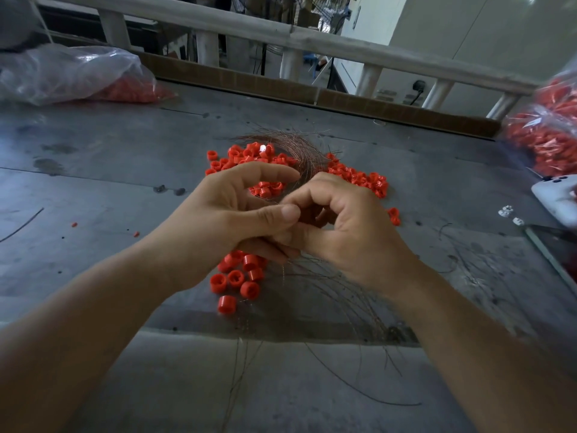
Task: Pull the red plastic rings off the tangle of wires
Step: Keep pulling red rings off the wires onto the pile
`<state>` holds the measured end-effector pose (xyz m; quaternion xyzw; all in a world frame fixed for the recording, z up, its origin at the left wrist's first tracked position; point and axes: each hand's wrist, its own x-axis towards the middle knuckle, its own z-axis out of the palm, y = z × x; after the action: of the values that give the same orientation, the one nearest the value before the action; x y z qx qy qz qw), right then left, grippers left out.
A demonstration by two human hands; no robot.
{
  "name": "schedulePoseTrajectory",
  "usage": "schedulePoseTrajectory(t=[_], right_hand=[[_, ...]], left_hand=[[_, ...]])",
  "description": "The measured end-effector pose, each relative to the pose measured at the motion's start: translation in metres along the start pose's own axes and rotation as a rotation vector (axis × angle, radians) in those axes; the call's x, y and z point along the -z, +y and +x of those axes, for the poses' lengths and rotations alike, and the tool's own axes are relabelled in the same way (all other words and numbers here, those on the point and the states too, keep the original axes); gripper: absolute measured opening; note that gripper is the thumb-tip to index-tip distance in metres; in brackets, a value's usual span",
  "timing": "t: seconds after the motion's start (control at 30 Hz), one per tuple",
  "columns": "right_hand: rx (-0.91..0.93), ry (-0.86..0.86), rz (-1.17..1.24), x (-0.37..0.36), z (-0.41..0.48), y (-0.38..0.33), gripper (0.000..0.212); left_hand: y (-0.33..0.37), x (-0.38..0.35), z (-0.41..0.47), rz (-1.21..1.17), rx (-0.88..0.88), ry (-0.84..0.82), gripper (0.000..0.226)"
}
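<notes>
A tangle of thin coppery wires [296, 151] curves across the grey table from behind my hands down to the front edge. Small red plastic rings [249, 156] lie heaped around the far part of it, and a second cluster of rings [240, 276] lies just below my hands. My left hand [231, 210] and my right hand [340, 226] meet over the middle of the tangle, fingers curled and thumbs touching, pinching wire strands between them. Whether a ring sits between the fingertips is hidden.
A clear plastic bag of red rings [78, 76] lies at the back left and another bag of rings [549, 132] at the right edge. A white device [555, 198] and small white bits lie at the right. A wooden rail [281, 35] borders the far side.
</notes>
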<state>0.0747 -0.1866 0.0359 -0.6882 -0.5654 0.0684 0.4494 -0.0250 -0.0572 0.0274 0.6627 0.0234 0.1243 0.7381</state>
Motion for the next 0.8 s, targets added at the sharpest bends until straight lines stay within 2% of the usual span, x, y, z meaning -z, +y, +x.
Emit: schedulePoseTrajectory(t=[0.1,0.17,0.23,0.3,0.43,0.6,0.7,0.8], right_hand=[[-0.11,-0.04,0.087,0.006,0.003,0.001,0.03],[-0.172,-0.048,0.144,0.009,0.004,0.004,0.023],[-0.17,-0.041,0.128,0.012,0.004,0.005,0.006],[-0.143,-0.01,0.082,0.014,0.004,0.004,0.011],[-0.135,0.061,0.036,0.02,0.004,0.002,0.012],[-0.158,0.043,-0.016,0.027,0.005,0.001,0.012],[-0.21,-0.03,-0.041,0.036,0.004,0.004,0.013],[-0.291,-0.133,-0.089,0.041,0.004,0.009,0.012]], left_hand=[[0.002,0.004,0.002,-0.042,-0.026,0.051,0.042],[0.004,0.008,0.003,-0.101,-0.059,0.083,0.034],[0.005,0.01,0.003,-0.155,-0.069,0.083,0.034],[0.006,0.011,0.004,-0.187,-0.07,0.069,0.034],[0.006,0.012,0.004,-0.163,-0.097,0.059,0.011],[0.007,0.013,0.006,-0.107,-0.095,0.203,0.008],[0.006,0.018,0.007,0.014,-0.093,0.298,0.019],[0.001,0.019,0.006,0.368,-0.102,0.289,0.028]])
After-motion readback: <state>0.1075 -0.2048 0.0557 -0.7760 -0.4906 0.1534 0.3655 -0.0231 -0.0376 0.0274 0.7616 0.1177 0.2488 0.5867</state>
